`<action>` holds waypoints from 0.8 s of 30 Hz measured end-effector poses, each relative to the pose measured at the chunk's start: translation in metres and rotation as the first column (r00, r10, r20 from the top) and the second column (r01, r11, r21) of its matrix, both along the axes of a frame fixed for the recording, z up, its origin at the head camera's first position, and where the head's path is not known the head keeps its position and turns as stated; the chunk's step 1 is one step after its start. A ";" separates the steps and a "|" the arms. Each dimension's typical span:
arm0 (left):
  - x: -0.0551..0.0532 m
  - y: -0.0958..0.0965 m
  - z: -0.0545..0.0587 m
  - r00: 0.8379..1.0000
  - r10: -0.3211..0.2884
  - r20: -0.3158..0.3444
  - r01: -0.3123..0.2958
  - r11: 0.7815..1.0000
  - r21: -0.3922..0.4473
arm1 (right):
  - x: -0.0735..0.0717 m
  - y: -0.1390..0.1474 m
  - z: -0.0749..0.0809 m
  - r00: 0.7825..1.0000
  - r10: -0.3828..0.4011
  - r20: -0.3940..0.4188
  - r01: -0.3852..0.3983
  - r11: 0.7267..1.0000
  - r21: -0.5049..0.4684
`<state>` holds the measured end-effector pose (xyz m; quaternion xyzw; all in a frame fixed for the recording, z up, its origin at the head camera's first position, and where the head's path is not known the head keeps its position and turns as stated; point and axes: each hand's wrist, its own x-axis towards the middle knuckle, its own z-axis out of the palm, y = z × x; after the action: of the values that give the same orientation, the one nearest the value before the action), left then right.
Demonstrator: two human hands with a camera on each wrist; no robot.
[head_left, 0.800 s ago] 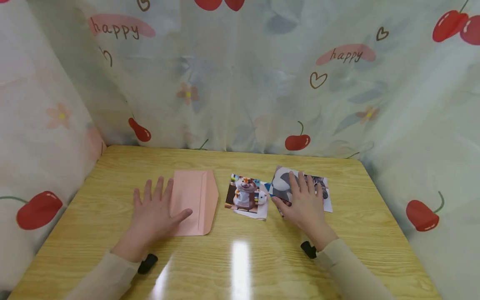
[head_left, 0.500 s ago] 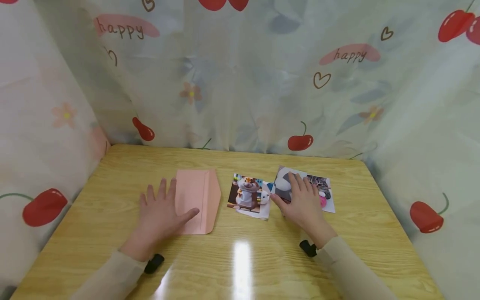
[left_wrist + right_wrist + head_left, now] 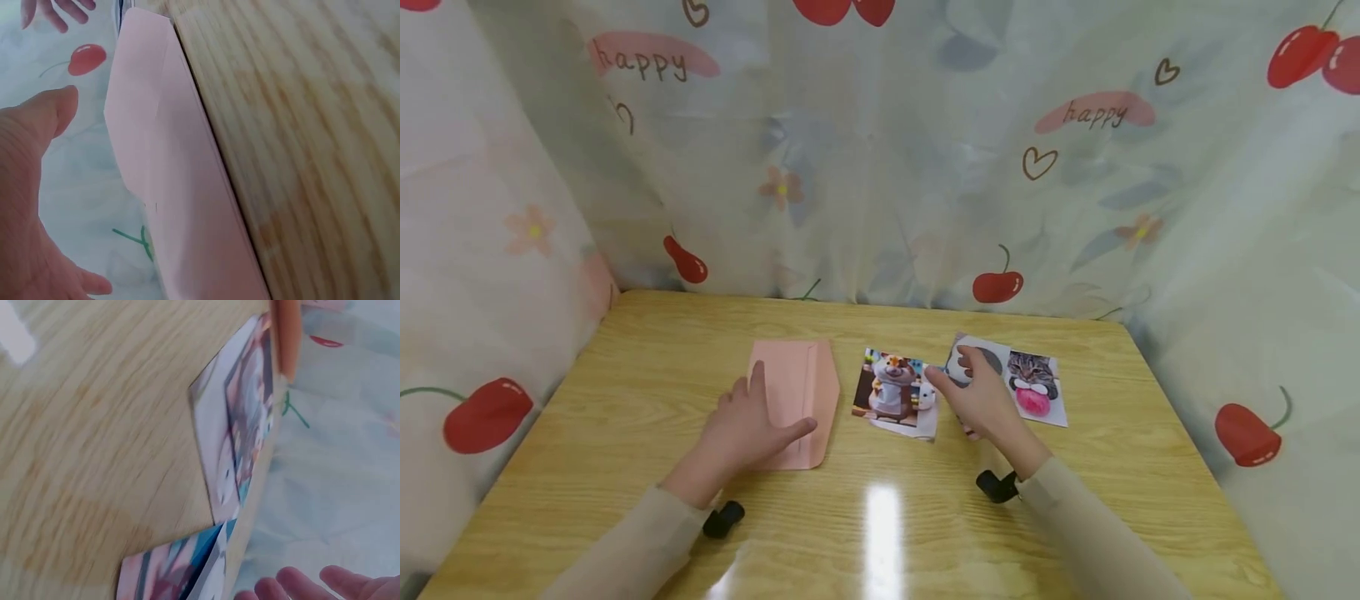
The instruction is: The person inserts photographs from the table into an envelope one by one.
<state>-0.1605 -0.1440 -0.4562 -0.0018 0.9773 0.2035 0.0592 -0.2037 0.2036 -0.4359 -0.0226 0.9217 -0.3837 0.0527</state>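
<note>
Nothing is grasped by the relaxed fingers of the left hand [image 3: 747, 423] or right hand [image 3: 988, 407], and the overlapping photos [image 3: 1033, 390], right of the pink envelope [image 3: 790, 379], might be scattered if brushed.

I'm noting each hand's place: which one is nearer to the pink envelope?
Left. The left hand is at the pink envelope, overlapping its left side in the head view; the right hand is off to its right, mostly past the hamster picture.

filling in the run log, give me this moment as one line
left hand: over pink envelope, empty | right hand: over grey-white photo, empty | hamster photo: between hands | cat photo: rightmost
</note>
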 end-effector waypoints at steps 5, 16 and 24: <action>-0.004 0.003 -0.002 0.999 0.029 0.018 -0.027 0.998 -0.063 | -0.002 -0.006 0.001 0.998 0.034 0.060 -0.026 0.991 -0.129; -0.015 0.008 -0.016 0.999 0.006 0.050 0.000 0.993 -0.119 | -0.003 -0.010 -0.001 0.995 0.013 0.098 0.000 0.991 -0.136; -0.018 0.005 -0.017 0.998 -0.032 0.055 0.038 0.994 -0.106 | -0.007 -0.011 -0.005 0.991 -0.009 0.135 0.029 0.988 -0.151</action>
<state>-0.1789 -0.1389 -0.4731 0.0069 0.9847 0.1495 0.0886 -0.2111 0.1921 -0.4412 0.0079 0.8841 -0.4544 0.1087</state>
